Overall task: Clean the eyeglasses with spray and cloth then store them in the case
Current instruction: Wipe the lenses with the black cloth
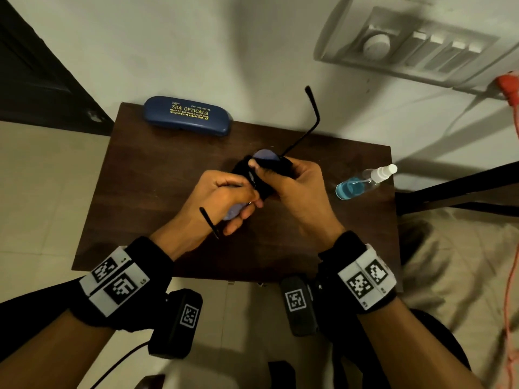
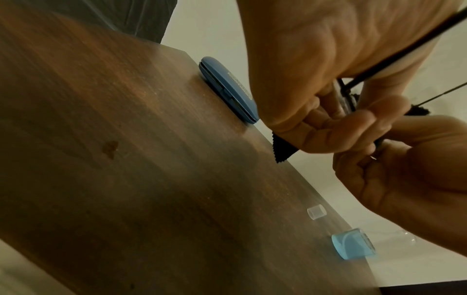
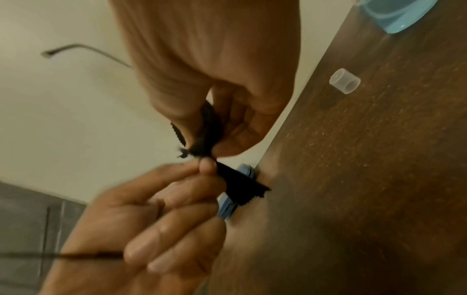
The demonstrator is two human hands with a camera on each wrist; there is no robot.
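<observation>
The right hand pinches a black cloth round one lens of the eyeglasses; the left hand grips the other lens, above the brown table. The closed blue case lies at the far edge, spray bottle to the right

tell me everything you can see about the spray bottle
The spray bottle is small, clear plastic, holding blue liquid in its lower part, with a white pump nozzle on top. It stands on the dark wooden table near the right edge, right of the right hand, and nothing touches it. Its cap, a clear little cylinder, is off and lies on the table close by.
</observation>
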